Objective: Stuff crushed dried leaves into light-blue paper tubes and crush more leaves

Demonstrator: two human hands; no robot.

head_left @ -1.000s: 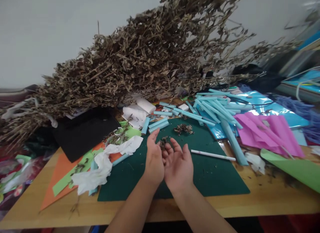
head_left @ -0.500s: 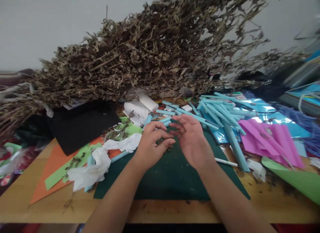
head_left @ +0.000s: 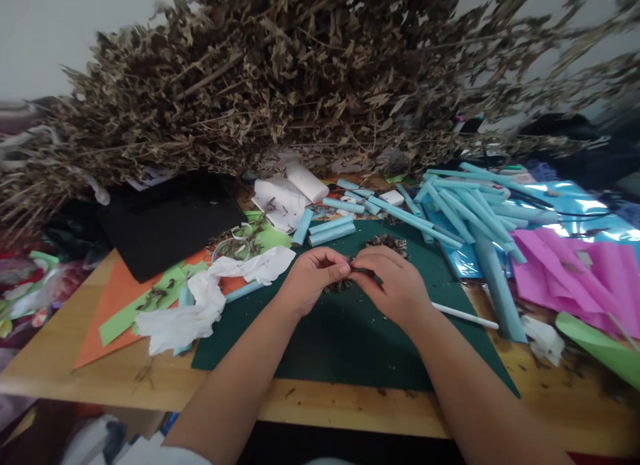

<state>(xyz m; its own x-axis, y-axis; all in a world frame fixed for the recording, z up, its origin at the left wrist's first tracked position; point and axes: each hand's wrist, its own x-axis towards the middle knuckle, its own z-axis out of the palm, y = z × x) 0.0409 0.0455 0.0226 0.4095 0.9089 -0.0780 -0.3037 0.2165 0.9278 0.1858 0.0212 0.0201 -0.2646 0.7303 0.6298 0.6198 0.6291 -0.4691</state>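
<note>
My left hand [head_left: 316,280] and my right hand [head_left: 393,278] meet over the dark green mat [head_left: 340,358], thumbs and forefingers pinched together. Between the fingertips shows a small dark bit of dried leaf [head_left: 353,268], mostly hidden by the fingers. Crumbled dried leaves [head_left: 339,286] lie on the mat just under the hands. A second heap of leaf crumbs [head_left: 387,242] shows behind my right hand. Short pale blue paper rolls [head_left: 332,233] lie at the mat's back edge.
A big bundle of dried leafy stems [head_left: 280,92] spans the back. Longer blue paper tubes [head_left: 465,205] pile up at right, near pink paper [head_left: 565,272]. A white stick [head_left: 465,316] lies beside my right wrist. Crumpled tissue [head_left: 195,312] and a black board [head_left: 170,225] are at left.
My right hand, spread open before, has come in and closed its fingertips against those of my left. The view has tilted down and shifted, showing more leaf crumbs on the mat.
</note>
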